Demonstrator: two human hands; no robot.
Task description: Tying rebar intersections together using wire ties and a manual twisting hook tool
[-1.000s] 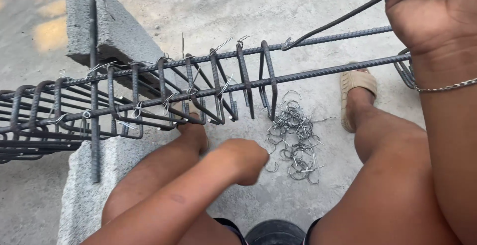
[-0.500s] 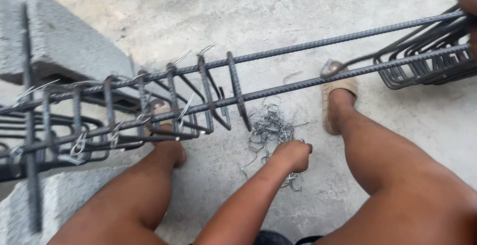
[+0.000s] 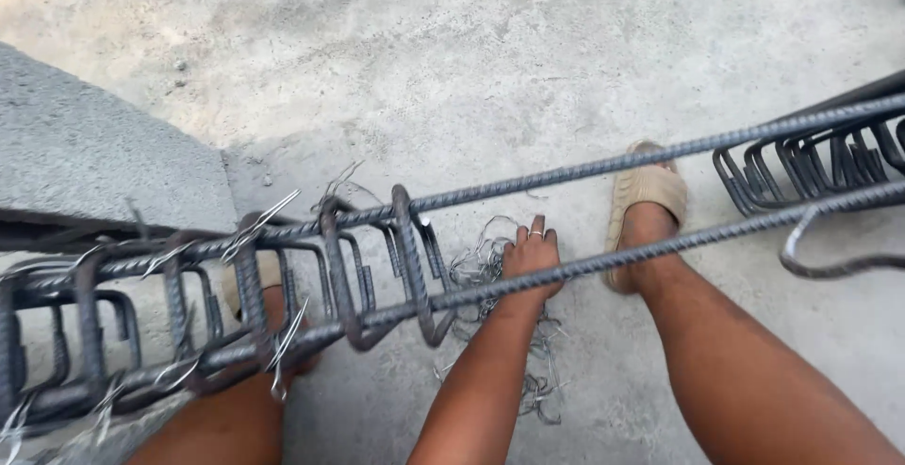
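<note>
- The fingers (image 3: pixel 534 235) lie close together, pressed down on the wire pieces (image 3: pixel 490 272); one wears a ring
- The left hand (image 3: pixel 531 258) reaches under the long bar (image 3: pixel 603 262) to the floor
- The wire pile sits at 6 o'clock in view, between the legs
- To do this well, I think: pinch one piece only, lift slowly so it does not tangle
- Steel loops (image 3: pixel 377 267) at 9 o'clock, sandal (image 3: pixel 646 196) at 3 o'clock
- The right hand is not seen
</note>
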